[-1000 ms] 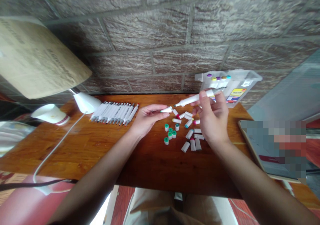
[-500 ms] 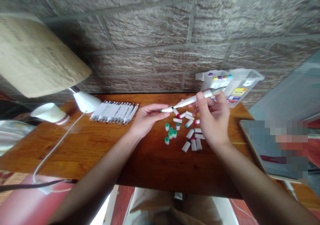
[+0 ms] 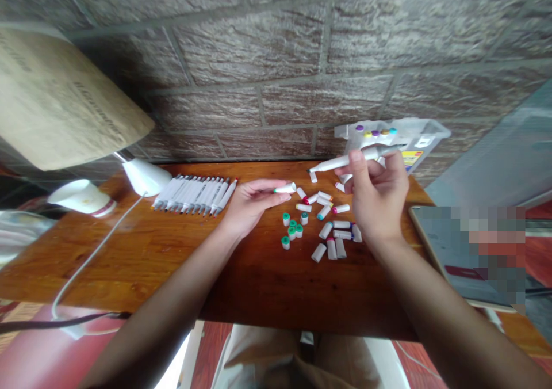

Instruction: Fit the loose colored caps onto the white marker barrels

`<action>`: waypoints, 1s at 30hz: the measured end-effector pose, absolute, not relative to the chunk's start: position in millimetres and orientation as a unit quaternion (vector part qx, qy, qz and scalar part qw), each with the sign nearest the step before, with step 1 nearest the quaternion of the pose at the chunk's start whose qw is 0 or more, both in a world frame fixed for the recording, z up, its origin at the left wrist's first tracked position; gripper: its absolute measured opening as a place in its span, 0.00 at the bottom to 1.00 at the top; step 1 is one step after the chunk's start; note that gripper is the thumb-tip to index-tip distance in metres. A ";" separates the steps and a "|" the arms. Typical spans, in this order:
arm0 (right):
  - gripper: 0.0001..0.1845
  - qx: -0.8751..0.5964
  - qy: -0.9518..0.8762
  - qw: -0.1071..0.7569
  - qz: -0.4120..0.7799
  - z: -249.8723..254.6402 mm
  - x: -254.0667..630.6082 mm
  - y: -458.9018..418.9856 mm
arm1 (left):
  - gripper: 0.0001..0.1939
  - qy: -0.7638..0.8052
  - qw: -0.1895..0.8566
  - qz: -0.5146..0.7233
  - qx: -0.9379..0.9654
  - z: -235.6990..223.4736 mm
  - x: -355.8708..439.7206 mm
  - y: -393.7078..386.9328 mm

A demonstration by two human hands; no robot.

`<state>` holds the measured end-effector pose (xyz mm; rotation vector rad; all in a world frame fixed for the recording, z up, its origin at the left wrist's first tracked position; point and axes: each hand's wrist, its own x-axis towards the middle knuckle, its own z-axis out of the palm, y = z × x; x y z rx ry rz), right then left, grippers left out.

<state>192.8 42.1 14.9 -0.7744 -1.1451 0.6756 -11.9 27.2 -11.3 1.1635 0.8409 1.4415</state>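
My left hand [image 3: 252, 202] pinches a white marker cap [image 3: 285, 189] with a green end, its hollow mouth facing right. In my right hand [image 3: 377, 190] is an uncapped white marker [image 3: 334, 163], its dark tip pointing left, a short gap away from the cap. Below the hands stand several upright green-topped caps [image 3: 292, 228] in a small cluster. Loose white caps with pink, blue, orange or other ends, such as a red-ended cap [image 3: 341, 209], lie scattered to the right of them.
A row of white markers [image 3: 196, 194] lies at left near a white lamp [image 3: 146, 173] and a paper cup [image 3: 84, 198]. At the back right, a clear plastic box [image 3: 425, 130] holds several markers. A tablet [image 3: 466, 262] rests at the table's right side, and a brick wall stands behind.
My right hand has drawn the marker up and to the right, out of contact with the cap. My left hand keeps the cap nearly in place.
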 end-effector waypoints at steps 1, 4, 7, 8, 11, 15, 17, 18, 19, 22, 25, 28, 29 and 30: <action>0.19 -0.350 -0.510 0.721 0.313 15.6 193.4 42.8 | 0.16 0.351 0.528 0.604 0.483 -11.2 -11.8 27.3; 0.20 -0.344 -0.500 0.723 0.331 17.1 192.1 40.5 | 0.16 0.348 0.540 0.609 0.465 -11.7 -12.3 28.1; 0.20 -0.341 -0.490 0.717 0.361 17.3 189.2 37.2 | 0.16 0.344 0.548 0.612 0.455 -11.4 -12.9 28.4; 0.20 -0.340 -0.481 0.716 0.374 17.2 188.5 37.0 | 0.17 0.344 0.549 0.613 0.452 -10.9 -12.8 28.3; 0.20 -0.333 -0.445 0.714 0.426 16.6 187.5 39.6 | 0.17 0.348 0.556 0.612 0.442 -8.4 -12.3 27.3; 0.23 -0.326 -0.401 0.691 0.505 15.1 185.7 43.8 | 0.17 0.352 0.565 0.606 0.435 -5.4 -11.2 26.1; 0.24 -0.328 -0.385 0.677 0.534 14.1 184.2 44.2 | 0.16 0.351 0.566 0.605 0.437 -4.7 -10.7 25.7; 0.24 -0.329 -0.379 0.673 0.544 13.7 183.4 44.1 | 0.15 0.348 0.566 0.605 0.439 -4.5 -10.4 25.6; 0.24 -0.328 -0.374 0.670 0.551 13.4 182.6 44.0 | 0.15 0.345 0.567 0.605 0.440 -4.5 -10.2 25.5; 0.25 -0.327 -0.358 0.664 0.570 13.2 181.5 43.6 | 0.16 0.334 0.572 0.606 0.440 -5.0 -9.8 25.5; 0.25 -0.327 -0.333 0.649 0.601 13.1 181.5 43.8 | 0.16 0.327 0.581 0.604 0.438 -6.0 -10.1 25.7; 0.24 -0.325 -0.305 0.628 0.638 11.9 181.0 43.8 | 0.16 0.322 0.585 0.594 0.450 -7.3 -10.8 25.6; 0.23 -0.325 -0.294 0.622 0.649 11.2 180.6 43.7 | 0.15 0.320 0.584 0.592 0.455 -7.7 -11.0 25.5; 0.23 -0.328 -0.281 0.617 0.658 10.3 180.1 43.7 | 0.15 0.318 0.582 0.591 0.460 -8.1 -11.2 25.2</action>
